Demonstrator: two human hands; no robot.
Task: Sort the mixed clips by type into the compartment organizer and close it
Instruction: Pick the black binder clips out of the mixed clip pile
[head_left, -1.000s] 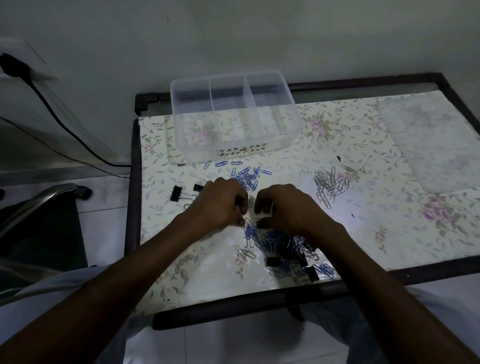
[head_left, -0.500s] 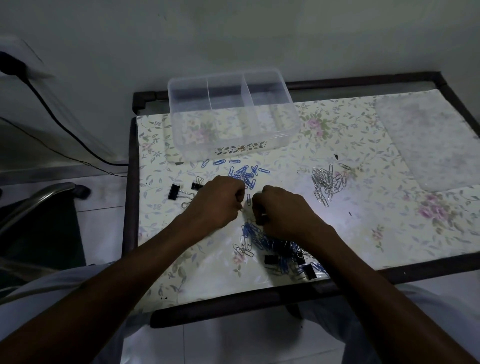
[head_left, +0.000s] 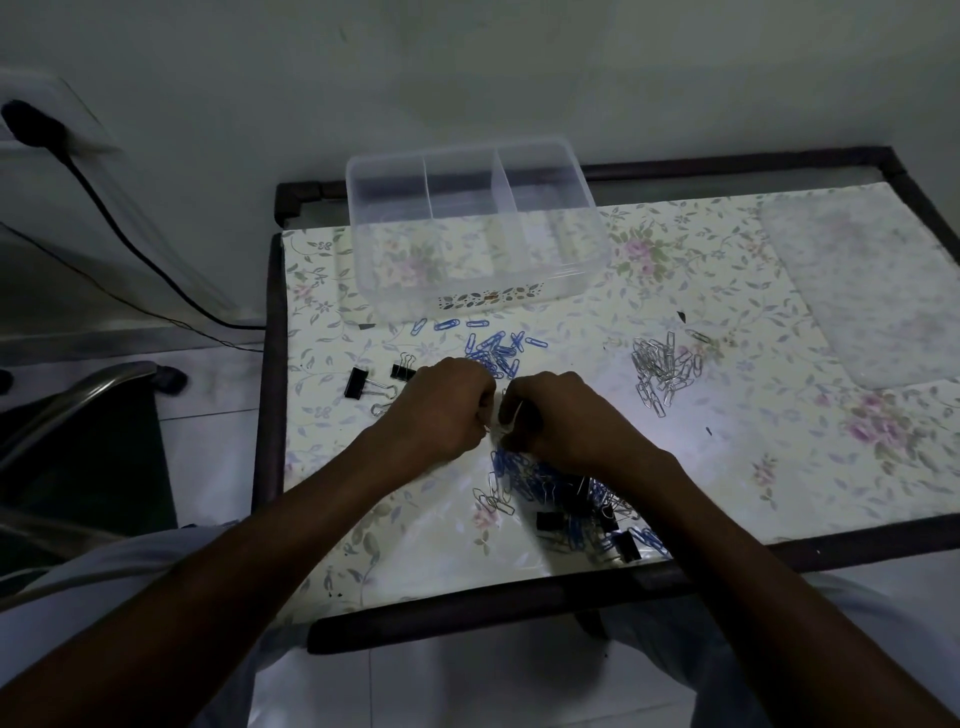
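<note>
two hands meet over the middle of the floral-covered table in the head view, knuckles up and fingers curled inward. the left hand and the right hand nearly touch at the fingertips, and something small and pale sits pinched between them, though it is too blurred to tell which clip it is or which hand really holds it. just below the hands lies the mixed heap of blue clips, silver clips and black binder clips, close to the near edge. beyond the hands a sorted bunch of blue paper clips lies spread out, a group of silver paper clips sits off to the right, and a few black binder clips rest to the left. the clear compartment organizer stands open at the far edge, its three compartments showing only the table pattern through them. a frosted lid lies flat at the far right.
</note>
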